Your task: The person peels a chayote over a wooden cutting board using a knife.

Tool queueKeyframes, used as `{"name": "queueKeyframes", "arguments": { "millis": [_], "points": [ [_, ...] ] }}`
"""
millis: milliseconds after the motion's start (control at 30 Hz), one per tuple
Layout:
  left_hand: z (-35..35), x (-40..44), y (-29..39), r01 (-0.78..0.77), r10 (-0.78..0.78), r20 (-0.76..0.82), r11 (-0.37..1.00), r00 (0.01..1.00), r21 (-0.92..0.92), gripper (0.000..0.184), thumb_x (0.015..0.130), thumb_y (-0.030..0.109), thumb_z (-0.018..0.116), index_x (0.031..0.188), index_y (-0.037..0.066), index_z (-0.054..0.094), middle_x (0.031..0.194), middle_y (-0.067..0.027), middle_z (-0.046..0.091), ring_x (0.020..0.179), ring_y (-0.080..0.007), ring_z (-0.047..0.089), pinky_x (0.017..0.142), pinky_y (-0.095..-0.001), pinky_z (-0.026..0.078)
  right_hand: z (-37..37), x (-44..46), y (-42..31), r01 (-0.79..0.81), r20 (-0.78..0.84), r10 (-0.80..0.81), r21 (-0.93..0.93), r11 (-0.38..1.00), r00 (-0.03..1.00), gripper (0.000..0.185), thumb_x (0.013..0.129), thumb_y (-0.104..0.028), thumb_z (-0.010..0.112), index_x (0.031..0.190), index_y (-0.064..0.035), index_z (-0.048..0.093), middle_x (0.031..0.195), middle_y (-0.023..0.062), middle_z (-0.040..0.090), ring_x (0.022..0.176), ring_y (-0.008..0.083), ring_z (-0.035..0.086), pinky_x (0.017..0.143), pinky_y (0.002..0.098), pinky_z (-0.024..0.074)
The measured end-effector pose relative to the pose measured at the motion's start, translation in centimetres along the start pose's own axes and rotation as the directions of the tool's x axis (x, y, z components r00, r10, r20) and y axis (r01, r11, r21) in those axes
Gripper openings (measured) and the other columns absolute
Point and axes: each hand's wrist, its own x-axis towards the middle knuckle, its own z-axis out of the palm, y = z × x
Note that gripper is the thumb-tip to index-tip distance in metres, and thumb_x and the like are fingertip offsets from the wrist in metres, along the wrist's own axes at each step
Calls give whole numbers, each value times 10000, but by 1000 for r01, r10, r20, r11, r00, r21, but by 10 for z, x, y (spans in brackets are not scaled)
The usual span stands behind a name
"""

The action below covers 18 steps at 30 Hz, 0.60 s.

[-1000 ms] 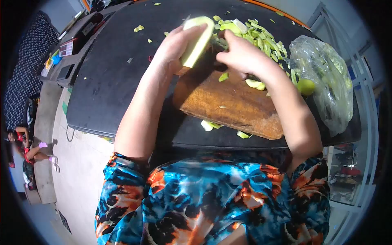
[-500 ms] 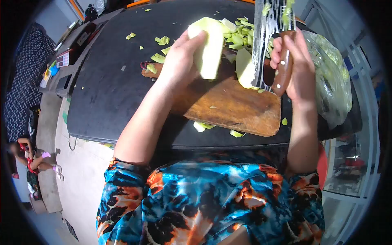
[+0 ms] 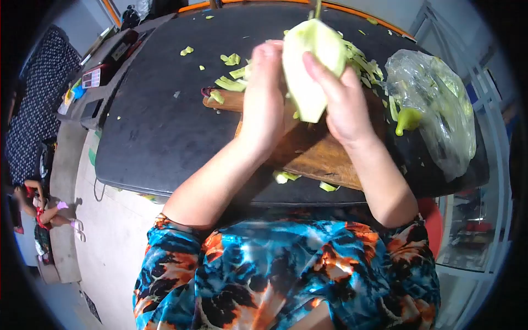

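A peeled, pale green fruit piece (image 3: 316, 47), tapered at its lower end, is held up over the wooden chopping board (image 3: 324, 159). My right hand (image 3: 349, 104) is closed on it from the right, thumb across its front. Close against its left side is my left hand (image 3: 267, 88), raised, its fingers blurred and partly hidden. I cannot tell whether that hand grips anything. A thin upright strip (image 3: 315, 10) shows above the fruit; its kind is unclear. The cleaver seen earlier cannot be made out. Cut green pieces (image 3: 360, 60) lie behind my right hand.
On the black table (image 3: 159, 132), scraps of peel (image 3: 231, 82) lie left of the board. To the right are a clear plastic bag (image 3: 440, 110) with green contents and a green fruit end (image 3: 408, 120). A person (image 3: 44, 212) sits far left, beyond a side counter (image 3: 104, 93).
My right hand no longer visibly shows the cleaver and now grips the peeled fruit. The fruit moved right and turned; my left hand moved right to its side. The green fruit end came into view.
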Motion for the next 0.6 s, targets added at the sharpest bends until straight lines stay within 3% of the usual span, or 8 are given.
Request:
{"name": "queueKeyframes", "arguments": {
  "millis": [67, 133, 233, 333, 367, 433, 500, 600],
  "points": [
    [2, -4, 2, 297, -295, 39, 952, 955, -68, 334, 982, 282, 454, 1230, 59, 471, 1129, -64, 559, 1068, -159, 530, 906, -308, 430, -7, 1, -9, -14, 12, 14, -1, 1000, 1000, 370, 911, -233, 638, 1212, -27, 572, 1082, 46, 635, 961, 112, 605, 831, 250, 479],
    [-1, -5, 2, 376, -362, 120, 917, 925, -133, 349, 981, 281, 463, 1252, 62, 464, 1150, -70, 561, 1095, -163, 525, 898, -313, 433, -18, 2, -17, -102, 107, 102, -6, 995, 989, 366, 918, -225, 630, 1223, -30, 572, 1099, 52, 640, 979, 115, 613, 842, 250, 488],
    [1, 1, 9, 446, -420, 157, 866, 894, -225, 307, 979, 313, 498, 1193, 94, 470, 1001, -64, 571, 917, -133, 562, 735, -245, 452, -25, 1, -32, -83, 215, 104, -105, 991, 971, 355, 922, -203, 623, 1221, -19, 569, 1094, 78, 648, 1003, 146, 629, 829, 265, 508],
    [-20, 9, 10, 406, -396, 96, 904, 913, -132, 249, 973, 347, 533, 1072, 130, 462, 822, -30, 521, 706, -86, 514, 572, -191, 392, -32, -2, -39, -92, 107, 95, -37, 995, 990, 357, 938, -208, 590, 1224, 3, 552, 1106, 129, 646, 983, 192, 648, 831, 303, 525],
    [-9, 12, 14, 321, -326, -44, 942, 944, -96, 263, 958, 367, 569, 980, 147, 426, 705, 5, 440, 592, -59, 429, 482, -170, 324, -38, 0, -38, -80, 57, 78, 28, 996, 995, 375, 951, -225, 566, 1235, 18, 535, 1125, 160, 640, 955, 213, 658, 841, 330, 528],
    [-26, 21, 10, 262, -261, 20, 962, 965, -72, 290, 945, 424, 569, 1036, 156, 509, 734, 14, 482, 620, -84, 462, 587, -249, 428, -49, 8, -34, -33, -65, 34, 19, 999, 997, 480, 982, -364, 490, 1274, 17, 495, 1151, 214, 623, 948, 267, 661, 840, 381, 538],
    [-27, 26, 15, 148, -149, -3, 982, 989, 119, 219, 947, 330, 563, 1046, 136, 536, 767, -19, 537, 725, -133, 541, 690, -319, 480, -77, 18, -14, -57, -63, 76, 267, 962, 995, 536, 979, -443, 460, 1277, 1, 499, 1150, 204, 623, 973, 266, 652, 838, 387, 538],
    [-13, 16, 23, 238, -231, -63, 959, 971, 156, 184, 930, 240, 551, 1031, 87, 564, 790, -26, 576, 727, -119, 554, 694, -301, 483, -100, 22, -1, -87, -105, 146, 431, 898, 984, 623, 956, -573, 420, 1252, -36, 532, 1147, 162, 622, 1007, 253, 624, 852, 410, 525]
  ]
}}
